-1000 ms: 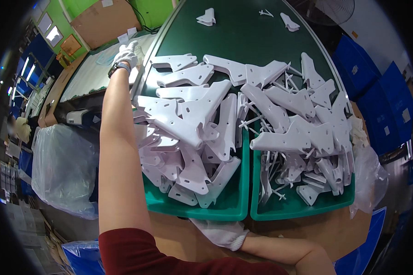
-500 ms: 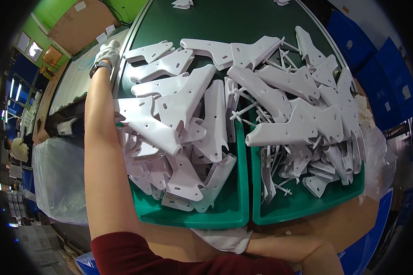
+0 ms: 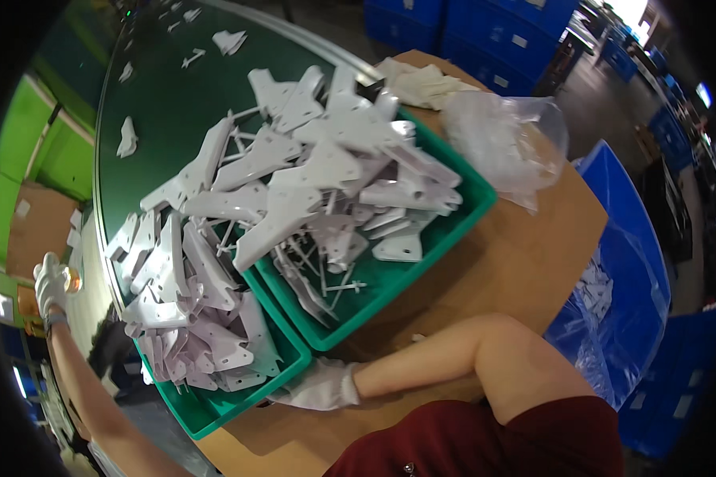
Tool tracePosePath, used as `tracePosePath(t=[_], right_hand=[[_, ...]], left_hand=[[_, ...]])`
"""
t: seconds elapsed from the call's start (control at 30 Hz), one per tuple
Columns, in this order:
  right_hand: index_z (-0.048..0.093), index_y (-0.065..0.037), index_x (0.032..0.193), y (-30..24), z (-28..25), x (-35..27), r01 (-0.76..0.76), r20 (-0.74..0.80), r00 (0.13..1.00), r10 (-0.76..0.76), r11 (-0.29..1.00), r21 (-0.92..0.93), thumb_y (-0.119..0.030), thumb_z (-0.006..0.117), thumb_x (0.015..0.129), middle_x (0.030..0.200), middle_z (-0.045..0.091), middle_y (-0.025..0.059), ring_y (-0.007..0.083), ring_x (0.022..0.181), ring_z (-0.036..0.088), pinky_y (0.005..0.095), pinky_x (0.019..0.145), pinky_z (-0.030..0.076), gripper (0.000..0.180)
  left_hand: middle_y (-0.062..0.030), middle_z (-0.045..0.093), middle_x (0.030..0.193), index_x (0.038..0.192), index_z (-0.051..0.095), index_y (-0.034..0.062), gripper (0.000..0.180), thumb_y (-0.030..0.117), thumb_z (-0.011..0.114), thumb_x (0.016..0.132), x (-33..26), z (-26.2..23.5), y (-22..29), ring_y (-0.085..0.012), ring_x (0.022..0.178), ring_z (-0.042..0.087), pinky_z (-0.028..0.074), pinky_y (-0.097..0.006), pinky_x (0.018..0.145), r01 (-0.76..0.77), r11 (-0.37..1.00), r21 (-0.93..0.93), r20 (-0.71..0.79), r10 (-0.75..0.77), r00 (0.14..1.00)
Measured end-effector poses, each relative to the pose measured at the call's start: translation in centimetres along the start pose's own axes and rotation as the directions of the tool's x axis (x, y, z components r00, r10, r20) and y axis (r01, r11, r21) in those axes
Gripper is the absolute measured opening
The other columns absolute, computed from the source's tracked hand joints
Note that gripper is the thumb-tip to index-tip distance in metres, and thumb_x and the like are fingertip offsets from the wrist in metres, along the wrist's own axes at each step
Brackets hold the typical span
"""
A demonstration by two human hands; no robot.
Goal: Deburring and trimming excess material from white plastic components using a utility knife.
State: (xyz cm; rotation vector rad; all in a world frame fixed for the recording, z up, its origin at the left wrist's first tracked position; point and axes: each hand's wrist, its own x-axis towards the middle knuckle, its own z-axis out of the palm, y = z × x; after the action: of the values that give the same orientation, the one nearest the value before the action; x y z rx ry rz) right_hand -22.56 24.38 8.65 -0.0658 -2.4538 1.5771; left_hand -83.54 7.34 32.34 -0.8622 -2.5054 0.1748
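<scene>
Your left hand (image 3: 51, 288) has a small amber item (image 3: 73, 279) just beside its fingers; your right hand (image 3: 317, 386) has its fingers hidden behind the adjacent green tray (image 3: 239, 406). Whether either grasps, I cannot tell.

The grip of the right hand (image 3: 314, 387) is hidden behind the left green bin (image 3: 215, 415), and beside the left hand (image 3: 49, 282) an amber object (image 3: 73, 280) is too small to identify. Many white parts (image 3: 282, 219) are covered by others, the left forearm (image 3: 107, 413) is cut by the lower edge, and the pale pieces (image 3: 595, 288) inside the blue box (image 3: 640, 262) remain unclear.
</scene>
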Motion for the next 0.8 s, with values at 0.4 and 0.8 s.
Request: tracePosePath(t=[0.4,0.8], right_hand=[[0.066,-0.008,0.102,-0.9,0.1,-2.0,0.334,0.176,0.937,-0.302,0.619,-0.711,-0.021,0.055,0.097,0.082,0.068,0.0124,0.0297,0.064,0.070,0.0448,0.048,0.054,0.018],[0.061,-0.005,0.116,2.7,-32.9,-19.2,-0.014,-0.578,0.593,0.560,0.725,0.688,-0.015,0.057,0.096,0.104,0.065,0.0047,0.0177,0.081,0.067,0.0324,0.059,0.053,0.023]], left_hand=[[-0.0126,0.057,0.122,0.131,0.058,0.0052,0.049,0.031,0.066,0.089,-9.1,-32.8,26.5,-0.0248,0.113,0.060,0.048,-0.034,0.095,-0.353,0.809,-0.470,-0.101,0.348,0.932],[-0.0114,0.060,0.119,0.124,0.062,0.0124,0.042,0.027,0.073,0.086,-21.1,-37.3,56.5,-0.0278,0.108,0.063,0.050,-0.036,0.095,-0.520,0.591,-0.616,-0.063,0.621,0.781]])
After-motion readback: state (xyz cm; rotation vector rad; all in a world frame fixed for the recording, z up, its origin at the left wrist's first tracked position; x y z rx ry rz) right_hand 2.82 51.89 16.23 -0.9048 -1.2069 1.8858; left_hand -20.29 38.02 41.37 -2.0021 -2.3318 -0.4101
